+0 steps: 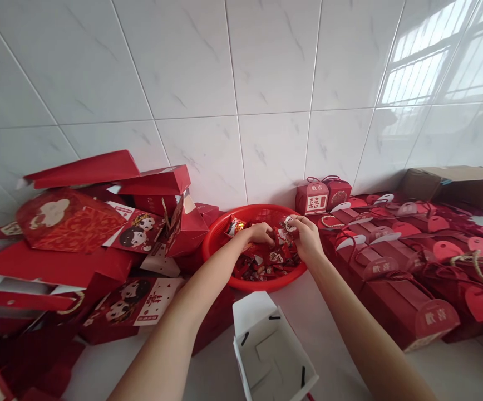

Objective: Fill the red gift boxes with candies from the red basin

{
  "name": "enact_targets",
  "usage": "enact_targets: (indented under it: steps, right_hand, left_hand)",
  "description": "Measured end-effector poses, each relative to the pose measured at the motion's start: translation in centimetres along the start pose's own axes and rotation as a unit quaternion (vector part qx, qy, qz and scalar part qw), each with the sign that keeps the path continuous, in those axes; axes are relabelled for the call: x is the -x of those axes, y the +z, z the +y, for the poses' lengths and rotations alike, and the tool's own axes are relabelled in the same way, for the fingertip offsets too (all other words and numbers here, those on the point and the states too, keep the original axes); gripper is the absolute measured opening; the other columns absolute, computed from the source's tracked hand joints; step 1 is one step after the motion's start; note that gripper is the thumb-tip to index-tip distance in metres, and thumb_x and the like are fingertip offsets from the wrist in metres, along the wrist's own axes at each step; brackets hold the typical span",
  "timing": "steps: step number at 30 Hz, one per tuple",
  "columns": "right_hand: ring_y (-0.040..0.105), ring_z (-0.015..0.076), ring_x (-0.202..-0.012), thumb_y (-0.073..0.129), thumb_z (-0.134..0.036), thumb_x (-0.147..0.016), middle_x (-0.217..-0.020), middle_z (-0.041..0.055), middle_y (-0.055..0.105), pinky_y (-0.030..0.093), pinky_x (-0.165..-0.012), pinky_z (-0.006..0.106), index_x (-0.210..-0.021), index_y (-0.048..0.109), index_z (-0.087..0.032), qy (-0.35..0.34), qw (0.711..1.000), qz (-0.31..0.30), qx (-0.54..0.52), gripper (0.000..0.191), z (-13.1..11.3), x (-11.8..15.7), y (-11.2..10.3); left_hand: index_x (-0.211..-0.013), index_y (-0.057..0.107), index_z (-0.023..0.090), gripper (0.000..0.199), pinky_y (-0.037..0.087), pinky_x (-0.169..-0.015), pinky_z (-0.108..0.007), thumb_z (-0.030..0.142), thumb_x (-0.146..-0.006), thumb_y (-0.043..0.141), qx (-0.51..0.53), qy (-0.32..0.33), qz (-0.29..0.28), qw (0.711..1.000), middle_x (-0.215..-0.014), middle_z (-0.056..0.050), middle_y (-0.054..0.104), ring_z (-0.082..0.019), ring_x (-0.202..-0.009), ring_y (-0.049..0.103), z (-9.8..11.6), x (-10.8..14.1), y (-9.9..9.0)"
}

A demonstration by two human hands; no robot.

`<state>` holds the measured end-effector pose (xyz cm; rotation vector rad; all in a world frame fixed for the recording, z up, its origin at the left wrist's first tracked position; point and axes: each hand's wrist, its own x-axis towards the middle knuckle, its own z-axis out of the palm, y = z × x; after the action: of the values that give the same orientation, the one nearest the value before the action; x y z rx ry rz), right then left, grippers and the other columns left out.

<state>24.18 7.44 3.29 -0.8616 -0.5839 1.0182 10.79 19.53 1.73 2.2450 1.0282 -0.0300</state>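
Note:
A red plastic basket (266,287) filled with small red wrapped sweets (262,267) stands against the wall. My left hand (261,234) is down among the sweets inside it, fingers curled, and what they hold, if anything, is hidden. At the basket's right rim my right hand (307,235) pinches a red-and-white wrapped sweet (290,224) between thumb and fingers. In front of the basket, between my forearms, is an open gift box (272,356), white inside, with dark slots in its walls and no sweets visible in it.
Red gift boxes and unfolded cartons (70,223) lie heaped on the left. To the right stand rows of closed red boxes (392,301) with cord handles. A brown cardboard box (458,184) lies behind them. The tiled wall (200,67) rises directly behind the basket.

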Motion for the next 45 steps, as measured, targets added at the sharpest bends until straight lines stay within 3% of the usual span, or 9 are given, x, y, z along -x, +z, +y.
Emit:
enact_targets:
  steps: [3,6,11,17,21,28,31,37,45]
  right_hand:
    - [0.055,0.0112,-0.053,0.074,-0.022,-0.047,-0.061,-0.0028,0.065,0.044,-0.045,0.022,-0.065,0.065,-0.019,0.004,1.0,-0.004,-0.001,0.02,-0.1,0.1,0.0]
    - [0.054,0.0114,-0.05,0.073,-0.023,-0.048,-0.06,-0.0032,0.064,0.043,-0.042,0.022,-0.066,0.064,-0.02,0.01,1.0,-0.008,0.0,0.02,-0.1,0.1,0.0]
    - [0.055,0.0117,-0.051,0.073,-0.023,-0.05,-0.06,-0.0036,0.064,0.044,-0.043,0.023,-0.068,0.064,-0.02,0.012,1.0,-0.016,-0.001,0.02,-0.1,0.1,0.0]
    - [0.059,0.0119,-0.056,0.074,-0.02,-0.05,-0.062,-0.0027,0.066,0.049,-0.051,0.023,-0.066,0.064,-0.02,0.015,0.999,-0.037,-0.012,0.019,-0.1,0.1,0.0]
    - [0.06,0.0138,-0.054,0.076,-0.022,-0.051,-0.06,-0.0009,0.066,0.049,-0.051,0.026,-0.066,0.064,-0.019,0.027,0.998,-0.058,-0.016,0.019,-0.1,0.1,0.1]
    - [0.061,0.0134,-0.055,0.08,-0.019,-0.052,-0.062,-0.0018,0.066,0.05,-0.052,0.025,-0.067,0.062,-0.019,0.016,0.998,-0.047,-0.039,0.024,-0.1,-0.1,0.0]
    - [0.06,0.0132,-0.055,0.081,-0.019,-0.053,-0.061,-0.0025,0.066,0.051,-0.052,0.026,-0.064,0.059,-0.019,0.008,0.998,-0.038,-0.049,0.024,-0.1,-0.2,-0.1]
    - [0.061,0.0127,-0.054,0.079,-0.018,-0.051,-0.06,-0.0021,0.066,0.05,-0.051,0.024,-0.064,0.06,-0.018,0.001,0.998,-0.035,-0.062,0.023,-0.2,0.0,0.1]
    - [0.062,0.0134,-0.055,0.078,-0.018,-0.05,-0.06,-0.0006,0.067,0.051,-0.052,0.025,-0.062,0.062,-0.017,0.004,0.997,-0.037,-0.072,0.02,-0.4,0.1,0.2]
  left_hand:
    - [-0.093,0.067,0.012,0.019,0.056,-0.063,-0.027,0.03,-0.092,0.069,0.057,0.006,0.004,0.998,-0.083,-0.001,0.067,-0.012,-0.069,0.064,0.2,0.7,-0.5]
    - [-0.083,0.069,0.014,0.019,0.052,-0.058,-0.025,0.028,-0.076,0.081,0.133,0.024,0.029,0.99,-0.069,0.002,0.066,-0.012,-0.06,0.061,0.5,1.7,-1.3]
    - [-0.083,0.071,0.016,0.038,0.053,-0.071,-0.028,0.033,-0.056,0.091,0.245,0.082,0.088,0.962,-0.078,0.0,0.073,-0.016,-0.073,0.067,1.6,3.3,-2.4]
    - [-0.091,0.071,0.014,0.05,0.052,-0.081,-0.03,0.045,-0.057,0.091,0.315,0.147,0.135,0.928,-0.088,-0.003,0.074,-0.016,-0.082,0.067,2.7,3.3,-2.2]
    - [-0.101,0.071,0.013,0.052,0.053,-0.085,-0.032,0.048,-0.067,0.086,0.327,0.16,0.161,0.918,-0.096,-0.007,0.074,-0.018,-0.087,0.069,2.7,3.1,-1.9]
    - [-0.114,0.068,0.016,0.036,0.057,-0.082,-0.031,0.041,-0.1,0.048,0.23,0.122,0.178,0.949,-0.105,-0.008,0.075,-0.016,-0.084,0.073,1.5,2.0,-2.0]
    - [-0.102,0.07,0.013,0.025,0.058,-0.082,-0.035,0.034,-0.097,0.057,0.126,0.083,0.158,0.976,-0.098,-0.008,0.074,-0.018,-0.085,0.071,0.7,1.2,-1.2]
    - [-0.106,0.068,0.014,0.02,0.053,-0.097,-0.047,0.028,-0.092,0.068,-0.063,0.067,0.087,0.992,-0.115,-0.008,0.069,-0.023,-0.108,0.066,0.7,1.0,0.7]
    - [-0.102,0.068,0.014,0.019,0.056,-0.091,-0.043,0.031,-0.093,0.067,-0.116,0.024,0.068,0.991,-0.109,-0.006,0.07,-0.022,-0.101,0.067,1.7,1.2,1.3]
